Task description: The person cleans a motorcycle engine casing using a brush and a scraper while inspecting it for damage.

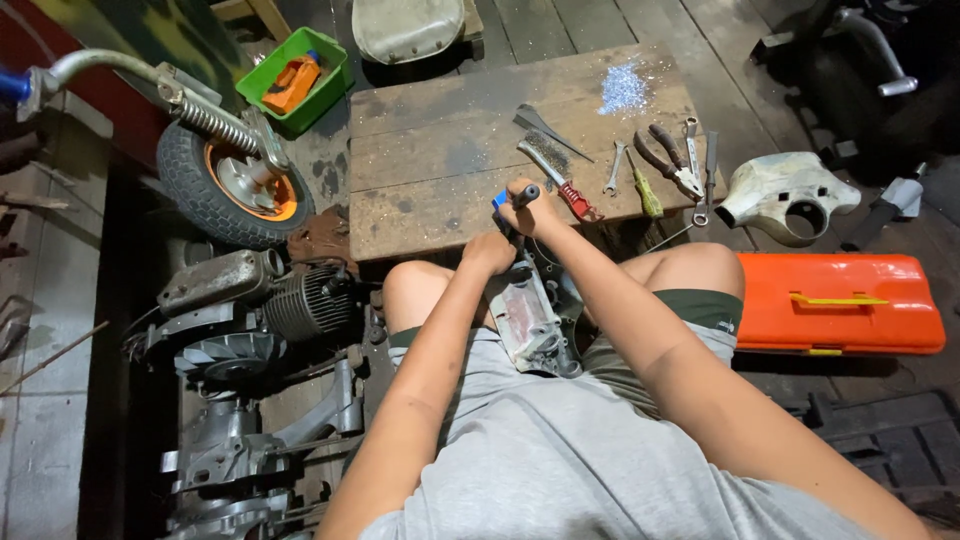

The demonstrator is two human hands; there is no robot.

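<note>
The right hand (522,203) has its grip closed around a dark-handled tool with a blue end (512,196). The left hand (490,252) presses its grip on the grey metal engine casing (530,320), which rests between the person's knees, just below the worn wooden desk (440,150). A red-handled wire brush (560,176) lies on the desk beside the right hand.

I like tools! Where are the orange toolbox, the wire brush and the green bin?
orange toolbox (840,300): head view, lid.
wire brush (556,170): head view, bristle head.
green bin (330,82): head view, right wall.
</note>
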